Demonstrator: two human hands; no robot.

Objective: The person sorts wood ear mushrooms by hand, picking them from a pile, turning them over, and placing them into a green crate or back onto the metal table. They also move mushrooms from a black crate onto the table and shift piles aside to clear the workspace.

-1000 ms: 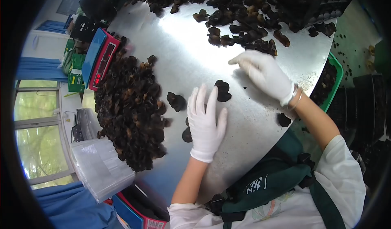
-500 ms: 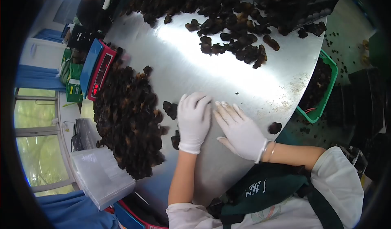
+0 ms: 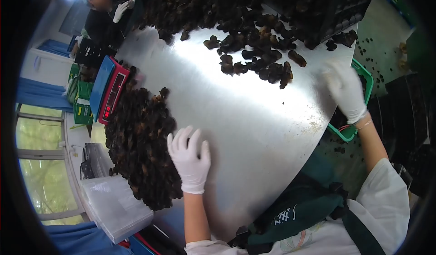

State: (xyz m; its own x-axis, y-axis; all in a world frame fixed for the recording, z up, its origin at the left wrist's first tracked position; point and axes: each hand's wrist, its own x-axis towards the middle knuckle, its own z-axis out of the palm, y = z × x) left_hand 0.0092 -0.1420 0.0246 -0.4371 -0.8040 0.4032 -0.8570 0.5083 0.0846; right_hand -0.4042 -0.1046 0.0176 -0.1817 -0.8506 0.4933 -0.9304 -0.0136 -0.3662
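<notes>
My left hand [image 3: 190, 157], in a white glove, rests against the right edge of a pile of dark, wrinkled pieces like dried mushrooms [image 3: 141, 150]. Its fingers are spread, with nothing seen in them. Motion blurs my right hand [image 3: 346, 91], also gloved in white. It is over the right edge of the metal table [image 3: 236, 164], partly above a green basket [image 3: 349, 132]. Whether its fingers hold anything is not visible. More of the same dark pieces [image 3: 268, 51] lie scattered at the back of the table.
A red and blue digital scale [image 3: 109, 91] stands behind the left pile, and clear plastic bags [image 3: 118, 207] lie at the front left. A black crate [image 3: 345, 10] is at the back right. A gloved co-worker [image 3: 102, 17] is at the far left.
My left hand has moved left to the pile; two loose pieces beside it no longer show. My right hand has swung right to the table edge, and the single piece near that edge is gone.
</notes>
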